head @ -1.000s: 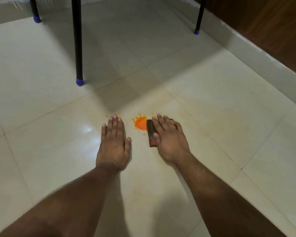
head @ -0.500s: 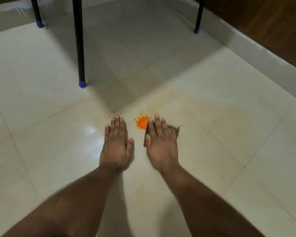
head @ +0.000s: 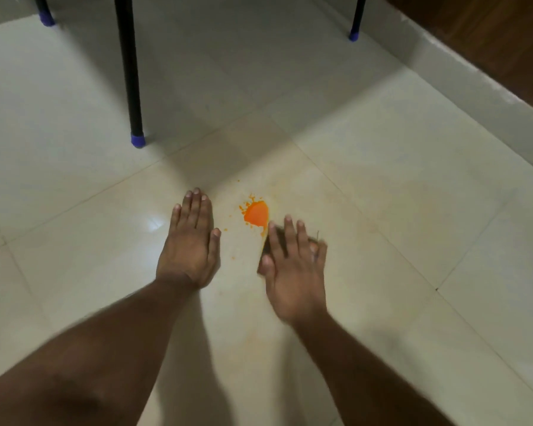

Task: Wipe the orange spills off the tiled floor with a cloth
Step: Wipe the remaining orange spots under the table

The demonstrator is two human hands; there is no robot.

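Observation:
An orange spill [head: 256, 213] with small splashes around it lies on the cream tiled floor [head: 382, 186]. My right hand [head: 293, 269] presses flat, fingers straight, on a dark brown cloth [head: 268, 244] just below and to the right of the spill; most of the cloth is hidden under the hand. The cloth's upper left edge touches the spill's lower tip. My left hand [head: 191, 244] rests flat on the floor to the left of the spill, holding nothing.
Black chair legs with blue caps stand behind: one [head: 133, 96] close at the left, others [head: 45, 13] [head: 356, 23] farther back. A raised tiled skirting [head: 474, 87] and dark wooden wall run along the right.
My right hand with the cloth has slid down and to the right, off the spill's right edge, leaving a thin orange streak. My left hand stays flat in place.

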